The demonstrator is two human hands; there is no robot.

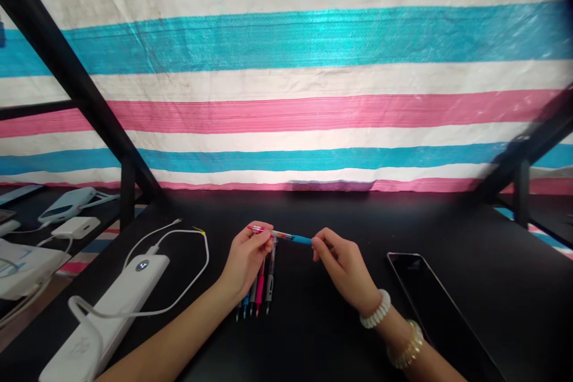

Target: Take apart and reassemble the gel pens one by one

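Observation:
A pen (282, 235) is held nearly level above the black table, its barrel patterned and red at the left end, with a blue section at the right. My left hand (248, 259) pinches the red end between thumb and fingers. At the blue end, my right hand (342, 268) has its thumb and fingertips closed on the tip, which they hide. Several more pens (259, 289) lie side by side just below, in blue, pink, grey and black, tips toward me; my left hand covers part of them.
A white power bank (120, 298) with a looped white cable (206, 256) lies left. On the right is a black phone (430, 298), partly behind my forearm. Black frame bars (89, 83) slant at both sides, and a striped sheet (313, 113) hangs behind the table (331, 209).

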